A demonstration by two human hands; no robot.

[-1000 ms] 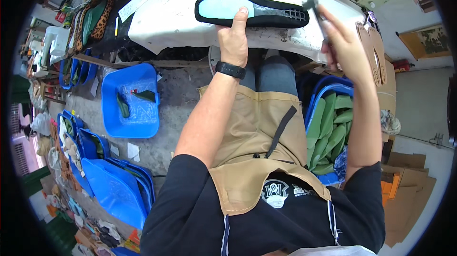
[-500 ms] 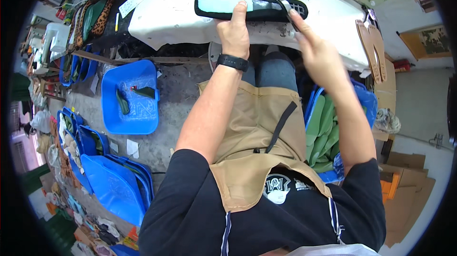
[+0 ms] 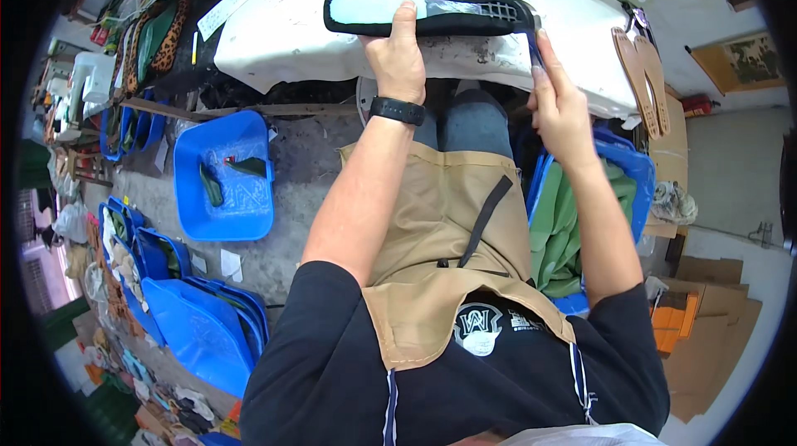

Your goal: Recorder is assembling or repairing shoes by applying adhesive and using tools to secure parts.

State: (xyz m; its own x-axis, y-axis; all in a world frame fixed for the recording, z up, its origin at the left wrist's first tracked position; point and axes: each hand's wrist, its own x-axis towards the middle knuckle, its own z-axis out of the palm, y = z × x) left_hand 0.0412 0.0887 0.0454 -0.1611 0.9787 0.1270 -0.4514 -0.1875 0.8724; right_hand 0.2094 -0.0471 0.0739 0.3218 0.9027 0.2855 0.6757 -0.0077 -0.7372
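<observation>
A long black shoe sole [image 3: 465, 29] with a pale blue inlay and a grid-patterned end lies over the white-covered bench [image 3: 282, 39]. My left hand [image 3: 397, 64] grips its near edge, thumb pressed on the pale inlay, with the other fingers hidden beneath. In my right hand [image 3: 563, 114] is a slim tool with a curved metal head [image 3: 532, 27], its index finger stretched along the handle. That head is at the sole's right end; whether it touches is unclear.
To the right, brown sole-shaped pieces [image 3: 639, 81] hang at the bench edge. A blue bin of green pieces [image 3: 556, 238] stands beside my right leg. On the floor at left are a blue bin [image 3: 224, 226] holding green pieces and stacked blue bins [image 3: 195, 330].
My right hand has drawn the tool from the grid area to the right end of the sole and slightly down. My left hand and the sole have shifted a little left.
</observation>
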